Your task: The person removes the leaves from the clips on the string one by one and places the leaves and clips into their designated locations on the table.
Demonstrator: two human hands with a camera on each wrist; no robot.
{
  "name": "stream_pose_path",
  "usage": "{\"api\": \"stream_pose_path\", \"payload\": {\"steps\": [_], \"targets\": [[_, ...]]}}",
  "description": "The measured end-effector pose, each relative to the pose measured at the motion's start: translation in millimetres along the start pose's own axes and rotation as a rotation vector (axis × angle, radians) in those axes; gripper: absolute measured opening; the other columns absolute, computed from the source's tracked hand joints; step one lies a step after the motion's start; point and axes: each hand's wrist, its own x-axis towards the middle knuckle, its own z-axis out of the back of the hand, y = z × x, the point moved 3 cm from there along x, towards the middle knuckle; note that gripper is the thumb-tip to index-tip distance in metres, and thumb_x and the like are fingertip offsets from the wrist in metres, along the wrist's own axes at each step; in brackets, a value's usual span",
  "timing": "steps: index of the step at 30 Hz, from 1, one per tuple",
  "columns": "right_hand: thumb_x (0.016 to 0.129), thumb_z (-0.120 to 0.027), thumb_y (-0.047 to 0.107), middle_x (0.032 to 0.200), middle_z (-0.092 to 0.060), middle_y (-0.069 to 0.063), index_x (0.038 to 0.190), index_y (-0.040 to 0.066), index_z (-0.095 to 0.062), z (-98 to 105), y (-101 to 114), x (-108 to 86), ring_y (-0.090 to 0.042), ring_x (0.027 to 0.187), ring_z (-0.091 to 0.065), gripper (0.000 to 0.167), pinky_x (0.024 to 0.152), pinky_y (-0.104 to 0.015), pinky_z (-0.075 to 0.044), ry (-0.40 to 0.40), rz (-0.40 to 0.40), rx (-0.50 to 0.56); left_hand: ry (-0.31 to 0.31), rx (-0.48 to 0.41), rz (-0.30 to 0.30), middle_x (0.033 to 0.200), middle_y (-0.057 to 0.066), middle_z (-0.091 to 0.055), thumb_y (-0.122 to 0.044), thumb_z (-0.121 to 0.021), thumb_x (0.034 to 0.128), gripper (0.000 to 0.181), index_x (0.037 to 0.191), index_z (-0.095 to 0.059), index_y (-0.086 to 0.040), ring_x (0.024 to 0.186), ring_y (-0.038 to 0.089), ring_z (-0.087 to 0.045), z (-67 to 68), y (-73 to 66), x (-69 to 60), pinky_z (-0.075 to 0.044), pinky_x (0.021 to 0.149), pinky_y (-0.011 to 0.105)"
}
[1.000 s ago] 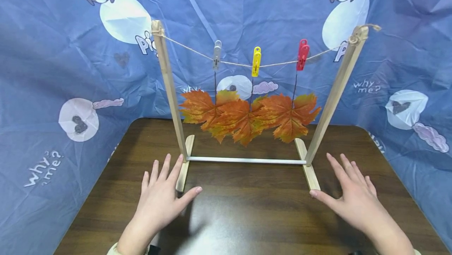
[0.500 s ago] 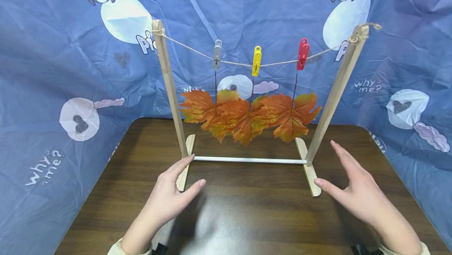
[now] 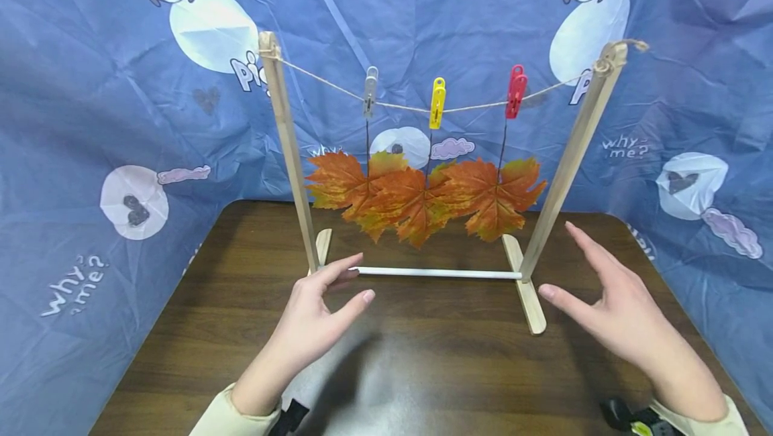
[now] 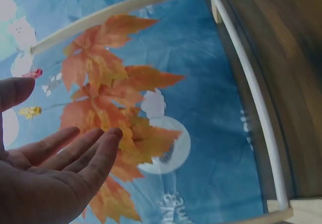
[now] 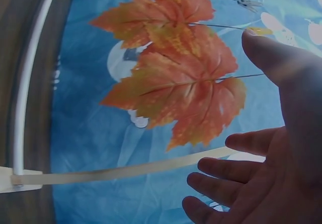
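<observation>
A small wooden rack stands on the table, its left post (image 3: pixel 287 147) and right post (image 3: pixel 574 161) joined by a sagging string (image 3: pixel 471 108). On the string a clear clothespin (image 3: pixel 370 92), a yellow clothespin (image 3: pixel 437 103) and a red clothespin (image 3: pixel 516 92) each hold an orange leaf (image 3: pixel 498 198) by its stem. My left hand (image 3: pixel 317 318) hovers before the rack's left foot, partly hiding it, fingers extended and holding nothing. Beyond the right foot (image 3: pixel 527 295), my right hand (image 3: pixel 622 312) is raised, thumb apart from the fingers, also holding nothing.
A white rod (image 3: pixel 435 274) links the two posts low down. The rack stands on a brown wooden table (image 3: pixel 435 369). Behind and at both sides hangs a blue printed cloth (image 3: pixel 139 100).
My left hand has moved right and slightly up, in front of the left foot. My right hand has turned more onto its edge and risen a little. The rack and leaves stay in place.
</observation>
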Motion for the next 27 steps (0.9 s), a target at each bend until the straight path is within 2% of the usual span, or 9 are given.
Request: {"api": "stream_pose_path", "payload": {"steps": [2, 4, 7, 9, 12, 17, 20, 24, 27], "targets": [[0.085, -0.085, 0.031, 0.154, -0.041, -0.023, 0.162, 0.026, -0.029, 3, 2, 3.6, -0.053, 0.13, -0.044, 0.096, 0.097, -0.069, -0.035, 0.002, -0.005, -0.006, 0.002, -0.036, -0.005, 0.127, 0.005, -0.068, -0.014, -0.081, 0.0871, 0.049, 0.133, -0.066, -0.007, 0.106, 0.018, -0.068, -3.1, -2.9, 3.4, -0.053, 0.092, 0.045], [0.084, -0.085, 0.031, 0.153, -0.043, -0.021, 0.162, 0.026, -0.031, 5, 5, 7.3, -0.05, 0.128, -0.047, 0.095, 0.098, -0.064, -0.038, 0.002, -0.011, -0.006, 0.006, -0.068, -0.016, 0.127, 0.005, -0.068, -0.013, -0.081, 0.0876, 0.047, 0.132, -0.066, -0.005, 0.108, 0.018, -0.068, -6.6, -5.8, 6.8, -0.052, 0.093, 0.043], [0.085, -0.085, 0.03, 0.152, -0.046, -0.018, 0.161, 0.026, -0.034, 9, 8, 11.7, -0.045, 0.125, -0.051, 0.092, 0.102, -0.04, -0.04, -0.005, -0.01, -0.001, 0.009, -0.096, -0.048, 0.125, 0.008, -0.069, -0.011, -0.08, 0.0877, 0.045, 0.13, -0.067, -0.002, 0.108, 0.019, -0.067, -12.1, -11.0, 11.9, -0.052, 0.094, 0.038], [0.085, -0.085, 0.029, 0.15, -0.048, -0.015, 0.159, 0.024, -0.038, 11, 12, 13.9, -0.042, 0.125, -0.053, 0.087, 0.099, -0.024, -0.036, -0.012, -0.002, 0.001, 0.009, -0.107, -0.065, 0.124, 0.009, -0.069, -0.009, -0.08, 0.0876, 0.044, 0.129, -0.067, -0.001, 0.108, 0.019, -0.068, -15.1, -14.9, 15.2, -0.052, 0.094, 0.036], [0.087, -0.084, 0.027, 0.149, -0.051, -0.014, 0.155, 0.019, -0.045, 16, 17, 17.3, -0.04, 0.125, -0.053, 0.079, 0.095, -0.011, -0.031, -0.017, 0.014, 0.016, 0.005, -0.135, -0.077, 0.123, 0.009, -0.07, -0.007, -0.08, 0.0876, 0.042, 0.127, -0.068, -0.001, 0.106, 0.019, -0.068, -18.6, -20.8, 20.4, -0.052, 0.093, 0.034], [0.089, -0.082, 0.021, 0.144, -0.056, -0.011, 0.151, 0.015, -0.05, 24, 27, 25.6, -0.034, 0.122, -0.056, 0.07, 0.094, -0.007, -0.032, -0.026, 0.036, 0.07, 0.017, -0.212, -0.064, 0.122, 0.009, -0.07, -0.003, -0.079, 0.0875, 0.04, 0.126, -0.068, 0.001, 0.107, 0.019, -0.068, -23.7, -30.1, 29.5, -0.051, 0.095, 0.032], [0.089, -0.082, 0.016, 0.141, -0.059, -0.013, 0.15, 0.014, -0.052, 26, 31, 30.8, -0.02, 0.118, -0.059, 0.069, 0.093, -0.007, -0.035, -0.04, 0.061, 0.104, 0.031, -0.24, -0.067, 0.121, 0.01, -0.07, -0.002, -0.078, 0.0882, 0.039, 0.126, -0.068, 0.002, 0.107, 0.019, -0.068, -27.3, -36.2, 35.2, -0.05, 0.096, 0.031], [0.087, -0.082, 0.012, 0.136, -0.062, -0.015, 0.148, 0.013, -0.054, 30, 38, 37.4, 0.004, 0.112, -0.055, 0.067, 0.092, -0.008, -0.037, -0.065, 0.086, 0.123, 0.042, -0.258, -0.09, 0.118, 0.01, -0.071, -0.003, -0.077, 0.0891, 0.037, 0.124, -0.068, 0.002, 0.105, 0.019, -0.069, -32.4, -45.7, 44.0, -0.051, 0.094, 0.032], [0.088, -0.082, 0.01, 0.135, -0.062, -0.015, 0.147, 0.014, -0.056, 36, 44, 41.6, 0.007, 0.108, -0.055, 0.065, 0.089, -0.008, -0.039, -0.082, 0.091, 0.137, 0.043, -0.275, -0.103, 0.116, 0.009, -0.072, -0.004, -0.076, 0.0903, 0.034, 0.123, -0.069, 0.002, 0.104, 0.019, -0.069, -35.6, -53.0, 50.6, -0.052, 0.092, 0.032]]}}
